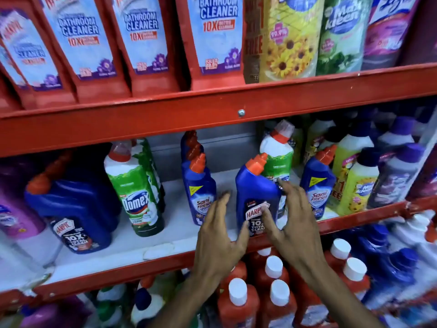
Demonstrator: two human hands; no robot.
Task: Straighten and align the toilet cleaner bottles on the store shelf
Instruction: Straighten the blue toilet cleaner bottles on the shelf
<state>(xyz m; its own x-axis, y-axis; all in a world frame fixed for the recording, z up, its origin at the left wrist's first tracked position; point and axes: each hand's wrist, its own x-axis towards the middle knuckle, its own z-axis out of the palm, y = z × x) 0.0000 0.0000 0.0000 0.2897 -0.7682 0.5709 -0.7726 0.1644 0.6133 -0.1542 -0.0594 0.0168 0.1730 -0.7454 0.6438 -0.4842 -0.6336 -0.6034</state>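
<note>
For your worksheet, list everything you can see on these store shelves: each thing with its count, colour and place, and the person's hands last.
Harpic bottle: one, blue, orange cap, middle shelf, between the hands.
Large Harpic bottle: one, blue, middle shelf left.
Domex bottles: two visible, green and white, middle shelf.
Sani Fresh bottles: several, blue, either side of the Harpic bottle.
Bathroom cleaner pouches: several, red and pale blue, top shelf.
Red bottles: several, white caps, bottom shelf.
Shelf: red.
Left hand: open.
Right hand: open.

Between my fingers (264, 215) stands a glossy blue plastic Harpic bottle (256, 192) with a smooth paper-like label. Under my fingertips, the red shelf edge (165, 263) looks like painted metal, chipped and dull.
</note>
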